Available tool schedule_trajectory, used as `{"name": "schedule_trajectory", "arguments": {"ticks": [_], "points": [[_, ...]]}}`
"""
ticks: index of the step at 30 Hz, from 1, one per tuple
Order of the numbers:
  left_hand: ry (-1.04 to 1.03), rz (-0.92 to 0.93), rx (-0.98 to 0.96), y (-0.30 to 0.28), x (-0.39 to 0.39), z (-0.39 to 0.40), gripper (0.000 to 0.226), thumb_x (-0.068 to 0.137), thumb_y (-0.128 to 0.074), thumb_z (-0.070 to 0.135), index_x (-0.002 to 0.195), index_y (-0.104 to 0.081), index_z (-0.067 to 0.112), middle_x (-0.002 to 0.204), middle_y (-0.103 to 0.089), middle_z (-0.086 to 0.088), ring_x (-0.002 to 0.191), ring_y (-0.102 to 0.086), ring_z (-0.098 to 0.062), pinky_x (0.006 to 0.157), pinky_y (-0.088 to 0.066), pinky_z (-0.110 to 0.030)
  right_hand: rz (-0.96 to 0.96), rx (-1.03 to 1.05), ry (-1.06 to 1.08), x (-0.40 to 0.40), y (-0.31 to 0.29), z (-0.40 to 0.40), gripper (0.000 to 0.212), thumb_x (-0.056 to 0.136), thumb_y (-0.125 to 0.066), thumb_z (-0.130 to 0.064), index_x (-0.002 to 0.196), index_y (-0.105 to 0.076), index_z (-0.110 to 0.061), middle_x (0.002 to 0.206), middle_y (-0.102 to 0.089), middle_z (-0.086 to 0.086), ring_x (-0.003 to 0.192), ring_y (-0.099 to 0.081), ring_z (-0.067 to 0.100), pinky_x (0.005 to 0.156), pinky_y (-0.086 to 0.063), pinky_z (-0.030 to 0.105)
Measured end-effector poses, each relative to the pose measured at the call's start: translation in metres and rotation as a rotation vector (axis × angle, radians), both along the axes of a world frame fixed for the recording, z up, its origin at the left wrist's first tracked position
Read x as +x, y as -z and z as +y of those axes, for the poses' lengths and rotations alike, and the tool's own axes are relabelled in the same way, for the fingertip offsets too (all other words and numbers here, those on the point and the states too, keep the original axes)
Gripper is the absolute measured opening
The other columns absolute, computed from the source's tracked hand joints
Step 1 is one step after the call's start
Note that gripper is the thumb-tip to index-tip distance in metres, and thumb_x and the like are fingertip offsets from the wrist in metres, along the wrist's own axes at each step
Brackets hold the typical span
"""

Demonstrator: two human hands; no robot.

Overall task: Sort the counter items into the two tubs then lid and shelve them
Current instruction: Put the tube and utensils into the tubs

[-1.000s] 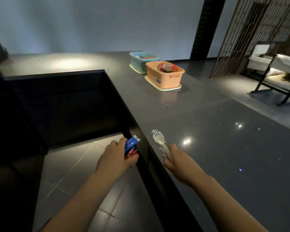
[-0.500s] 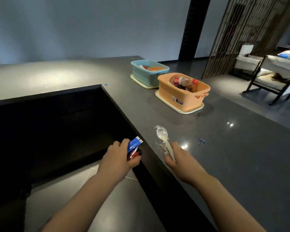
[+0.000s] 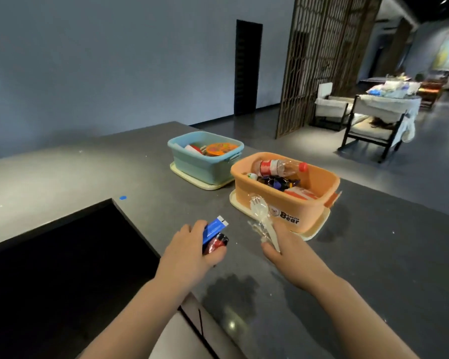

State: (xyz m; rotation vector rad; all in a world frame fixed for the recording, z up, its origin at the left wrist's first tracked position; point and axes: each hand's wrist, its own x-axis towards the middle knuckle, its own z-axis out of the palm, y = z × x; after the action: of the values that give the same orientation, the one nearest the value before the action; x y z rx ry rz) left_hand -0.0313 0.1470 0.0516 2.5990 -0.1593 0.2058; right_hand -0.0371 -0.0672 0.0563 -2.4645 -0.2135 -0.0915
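An orange tub stands on a cream lid on the grey counter, holding a plastic bottle and dark packets. Behind it a blue tub on its own cream lid holds an orange disc and other items. My left hand grips a blue packet and a small red and black item just left of the orange tub. My right hand pinches a white plastic spork in clear wrap, its head in front of the orange tub's near wall.
A dark recess drops away at the counter's left. A blue tape mark lies on the counter. Beyond the counter stand a wooden lattice screen, chairs and a table with clutter.
The view has closed in on the tubs. Both hands have carried their items forward over the counter, and the spork now sits in front of the orange tub.
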Motion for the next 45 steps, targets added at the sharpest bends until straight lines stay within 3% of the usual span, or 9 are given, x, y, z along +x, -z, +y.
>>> {"name": "schedule_trajectory", "arguments": {"ticks": [4,8,12,15,22,28,31,38,45], "points": [[0.042,-0.009,0.002,-0.014,0.073,0.012,0.054,0.08,-0.056,0.057,0.123,-0.039,0.03,0.102,-0.048,0.001,0.092,-0.051,-0.018,0.081,-0.049,-0.038,-0.011,-0.041,0.067,0.06,-0.004,0.012,0.026,0.096,-0.046,-0.033,0.118,-0.036,-0.023,0.089,-0.055,-0.007,0.072,-0.054,0.004,0.06,-0.042,0.028],[0.077,0.0,-0.014,-0.021,0.135,0.018,0.054,0.081,-0.056,0.057,0.125,-0.037,0.031,0.1,-0.047,0.003,0.09,-0.049,-0.015,0.074,-0.045,-0.031,0.013,-0.115,0.122,0.109,-0.013,0.02,0.031,0.098,-0.043,-0.035,0.125,-0.036,-0.022,0.106,-0.059,-0.002,0.085,-0.058,0.011,0.073,-0.047,0.032],[0.166,-0.002,0.0,-0.024,0.198,0.016,0.052,0.081,-0.057,0.056,0.123,-0.037,0.032,0.102,-0.047,0.004,0.092,-0.049,-0.015,0.074,-0.046,-0.031,0.015,-0.158,0.192,0.159,-0.026,0.016,0.017,0.099,-0.042,-0.038,0.109,-0.036,-0.026,0.095,-0.057,-0.011,0.069,-0.051,-0.001,0.055,-0.036,0.016],[0.267,-0.052,0.001,-0.028,0.249,0.012,0.051,0.081,-0.057,0.057,0.121,-0.039,0.032,0.103,-0.049,0.004,0.095,-0.051,-0.018,0.076,-0.047,-0.034,0.0,-0.11,0.308,0.195,-0.043,0.0,0.029,0.099,-0.044,-0.035,0.124,-0.038,-0.023,0.091,-0.057,-0.015,0.069,-0.052,-0.001,0.054,-0.034,0.018],[0.559,-0.07,-0.044,-0.031,0.35,-0.014,0.062,0.079,-0.058,0.059,0.131,-0.036,0.032,0.112,-0.048,0.005,0.099,-0.048,-0.015,0.078,-0.041,-0.031,0.259,-0.157,0.46,0.253,-0.037,-0.026,0.04,0.097,-0.048,-0.035,0.134,-0.035,-0.027,0.096,-0.064,-0.006,0.08,-0.061,0.01,0.073,-0.05,0.033],[0.733,0.004,-0.062,-0.016,0.382,-0.044,0.059,0.079,-0.057,0.06,0.127,-0.036,0.035,0.108,-0.049,0.007,0.097,-0.05,-0.013,0.075,-0.04,-0.029,0.445,-0.388,0.603,0.264,-0.011,-0.021,0.02,0.097,-0.041,-0.038,0.109,-0.043,-0.021,0.108,-0.062,0.005,0.104,-0.056,0.027,0.095,-0.035,0.042],[0.749,0.002,-0.077,-0.012,0.39,-0.066,0.065,0.079,-0.055,0.062,0.133,-0.029,0.036,0.115,-0.048,0.007,0.105,-0.05,-0.014,0.084,-0.045,-0.031,0.443,-0.36,0.7,0.268,-0.004,-0.015,0.029,0.095,-0.046,-0.036,0.119,-0.044,-0.02,0.116,-0.059,0.005,0.11,-0.054,0.027,0.105,-0.032,0.045],[0.821,0.003,-0.071,-0.002,0.399,-0.102,0.061,0.079,-0.055,0.061,0.13,-0.029,0.038,0.127,-0.046,0.008,0.11,-0.048,-0.016,0.087,-0.047,-0.036,0.575,-0.278,0.719,0.285,-0.004,-0.022,0.033,0.086,-0.059,-0.033,0.112,-0.049,-0.016,0.099,-0.061,0.003,0.087,-0.06,0.02,0.074,-0.05,0.034],[0.879,0.007,-0.087,0.001,0.395,-0.11,0.063,0.08,-0.058,0.056,0.133,-0.032,0.034,0.122,-0.046,0.008,0.099,-0.045,-0.008,0.077,-0.038,-0.027,0.337,-0.296,0.674,0.272,-0.005,-0.027,0.029,0.081,-0.067,-0.047,0.081,-0.05,-0.023,0.073,-0.055,-0.008,0.061,-0.049,0.007,0.052,-0.033,0.023]]}}
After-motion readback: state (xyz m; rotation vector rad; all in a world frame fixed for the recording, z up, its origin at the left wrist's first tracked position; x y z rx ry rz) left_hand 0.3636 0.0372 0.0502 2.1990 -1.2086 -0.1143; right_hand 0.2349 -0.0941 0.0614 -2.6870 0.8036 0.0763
